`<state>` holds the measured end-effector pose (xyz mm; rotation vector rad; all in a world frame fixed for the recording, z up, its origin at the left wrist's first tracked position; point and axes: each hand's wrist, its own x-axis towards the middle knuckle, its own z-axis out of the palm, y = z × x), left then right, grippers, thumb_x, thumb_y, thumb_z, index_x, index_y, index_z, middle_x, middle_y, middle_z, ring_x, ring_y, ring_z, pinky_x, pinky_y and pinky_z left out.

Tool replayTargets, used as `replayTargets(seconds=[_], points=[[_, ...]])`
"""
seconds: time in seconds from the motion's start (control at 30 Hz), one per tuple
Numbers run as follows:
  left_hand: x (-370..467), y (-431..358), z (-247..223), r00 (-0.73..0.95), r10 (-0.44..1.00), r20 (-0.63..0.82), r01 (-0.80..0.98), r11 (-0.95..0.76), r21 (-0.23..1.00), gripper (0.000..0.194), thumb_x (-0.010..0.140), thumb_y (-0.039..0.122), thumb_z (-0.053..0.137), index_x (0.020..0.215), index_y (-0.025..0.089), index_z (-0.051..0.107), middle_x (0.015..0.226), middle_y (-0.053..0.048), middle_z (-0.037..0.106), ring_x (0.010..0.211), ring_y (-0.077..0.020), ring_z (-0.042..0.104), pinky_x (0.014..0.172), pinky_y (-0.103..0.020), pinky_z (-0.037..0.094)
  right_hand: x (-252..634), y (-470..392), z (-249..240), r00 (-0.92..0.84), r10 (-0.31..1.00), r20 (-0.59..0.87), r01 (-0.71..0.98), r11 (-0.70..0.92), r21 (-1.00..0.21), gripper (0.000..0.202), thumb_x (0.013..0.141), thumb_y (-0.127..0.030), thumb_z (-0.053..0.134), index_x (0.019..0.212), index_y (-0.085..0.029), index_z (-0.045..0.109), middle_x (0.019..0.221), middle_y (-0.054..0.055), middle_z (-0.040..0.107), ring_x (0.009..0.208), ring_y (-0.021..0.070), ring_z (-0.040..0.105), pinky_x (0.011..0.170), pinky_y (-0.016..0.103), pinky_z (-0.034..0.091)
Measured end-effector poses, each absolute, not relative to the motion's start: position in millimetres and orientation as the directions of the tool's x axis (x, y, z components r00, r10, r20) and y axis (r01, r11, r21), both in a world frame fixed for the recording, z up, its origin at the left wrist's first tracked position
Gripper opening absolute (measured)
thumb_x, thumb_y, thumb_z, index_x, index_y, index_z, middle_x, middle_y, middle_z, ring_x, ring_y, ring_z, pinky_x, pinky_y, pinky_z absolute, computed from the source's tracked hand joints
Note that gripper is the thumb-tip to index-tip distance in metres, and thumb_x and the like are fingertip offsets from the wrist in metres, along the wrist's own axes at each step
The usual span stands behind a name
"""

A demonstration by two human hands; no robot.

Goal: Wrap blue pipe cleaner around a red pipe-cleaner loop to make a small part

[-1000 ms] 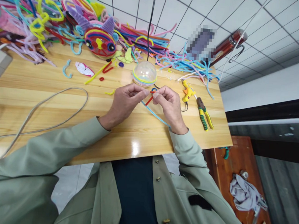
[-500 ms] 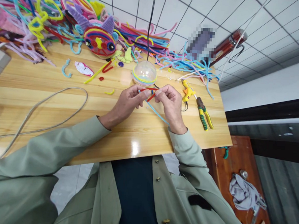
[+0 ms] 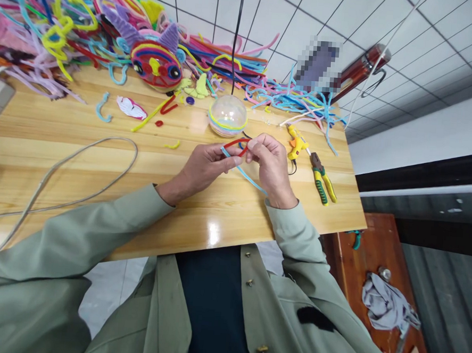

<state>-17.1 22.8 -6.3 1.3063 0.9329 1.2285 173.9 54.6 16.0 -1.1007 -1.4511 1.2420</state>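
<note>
Between my two hands is a bent red pipe cleaner (image 3: 234,142), joined or lying against a light blue pipe cleaner (image 3: 248,178) that trails down toward my right wrist. My left hand (image 3: 204,166) pinches the pipe cleaners where red and blue meet, thumb on top. The fingers of my right hand (image 3: 272,160) are closed on the bent end of the red one. Just beyond my hands stands a clear round dome (image 3: 228,115) with yellow and light blue bands around it. Small dark blue bits show behind the red loop, partly hidden.
A yellow glue gun (image 3: 297,142) and green-yellow pliers (image 3: 321,179) lie to the right. Piles of pipe cleaners (image 3: 243,65) line the wall, with a colourful cat-like face (image 3: 157,68) among them. A grey cable (image 3: 98,139) loops at left; a red thermos (image 3: 362,67) leans by the wall.
The red pipe cleaner's loose end, which pointed down between my hands, is now bent round nearer my right fingers. My left thumb has shifted slightly right and down.
</note>
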Motion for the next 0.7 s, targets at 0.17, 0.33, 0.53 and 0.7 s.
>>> replayTargets(seconds=[0.17, 0.33, 0.53, 0.7], points=[[-17.4, 21.9, -5.2, 0.166, 0.974, 0.152, -0.101, -0.137, 0.985, 0.028, 0.086, 0.053, 0.091, 0.084, 0.025, 0.089, 0.073, -0.001, 0.077, 0.062, -0.0147, 0.057, 0.061, -0.029, 0.051, 173.9, 54.1, 17.7, -0.218, 0.974, 0.067, 0.034, 0.076, -0.997, 0.043, 0.099, -0.055, 0.082, 0.076, -0.026, 0.058, 0.068, -0.003, 0.059, 0.065, 0.0143, 0.056, 0.07, 0.033, 0.053], [-15.9, 20.5, -3.3, 0.169, 0.98, 0.102, -0.154, -0.076, 0.985, 0.037, 0.082, 0.057, 0.097, 0.097, 0.024, 0.091, 0.075, -0.001, 0.075, 0.06, -0.0137, 0.054, 0.058, -0.028, 0.049, 174.8, 55.3, 13.8, -0.178, 0.979, 0.098, 0.055, 0.11, -0.992, 0.043, 0.1, -0.056, 0.083, 0.076, -0.028, 0.061, 0.069, -0.002, 0.059, 0.067, 0.0169, 0.057, 0.07, 0.036, 0.055], [-17.1, 22.3, -6.6, 0.17, 0.984, 0.052, -0.161, -0.024, 0.987, 0.04, 0.079, 0.056, 0.1, 0.087, 0.021, 0.081, 0.07, 0.0, 0.071, 0.057, -0.0126, 0.055, 0.054, -0.027, 0.048, 176.3, 53.7, 12.6, -0.097, 0.98, 0.176, 0.123, 0.187, -0.975, 0.047, 0.1, -0.067, 0.085, 0.082, -0.029, 0.064, 0.075, 0.0, 0.062, 0.072, 0.0192, 0.061, 0.071, 0.038, 0.057], [-20.7, 22.7, -0.7, 0.204, 0.979, -0.001, -0.101, 0.022, 0.995, 0.035, 0.083, 0.051, 0.095, 0.08, 0.019, 0.082, 0.066, 0.0, 0.071, 0.057, -0.0123, 0.059, 0.057, -0.025, 0.051, 174.3, 52.8, 14.0, -0.131, 0.979, 0.153, 0.101, 0.167, -0.981, 0.042, 0.096, -0.064, 0.088, 0.088, -0.028, 0.067, 0.077, -0.002, 0.065, 0.07, 0.0166, 0.063, 0.069, 0.034, 0.058]])
